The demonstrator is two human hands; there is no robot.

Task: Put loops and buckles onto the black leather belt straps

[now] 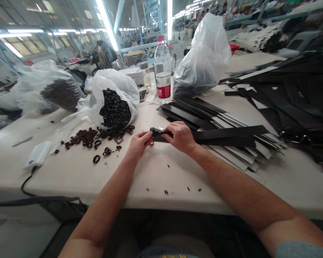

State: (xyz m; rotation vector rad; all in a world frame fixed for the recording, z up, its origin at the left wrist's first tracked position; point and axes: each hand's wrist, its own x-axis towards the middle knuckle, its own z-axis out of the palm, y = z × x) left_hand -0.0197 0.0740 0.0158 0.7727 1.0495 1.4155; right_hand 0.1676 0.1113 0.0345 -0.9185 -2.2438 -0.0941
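Note:
A black belt strap [220, 134] runs from between my hands off to the right, over the other strips. My left hand [138, 144] is closed, thumb and fingers pinching the strap's near end, where a dark, shiny buckle-like piece [156, 132] shows. Close beside it, my right hand [182, 137] is wrapped round the strap a little further along. The fingers partly hide that end, so its details cannot be made out. Beneath and behind the strap lies a fanned pile of black strips [189, 114] with pale undersides.
An open plastic bag [126, 84] spills black loops [114, 111] beside small brown pieces [83, 138]. Behind stand a bottle [163, 70] and another plastic bag [207, 53]. More black belts [287, 96] lie right. A white box with a cable [38, 154] sits left; tiny dark bits dot the front.

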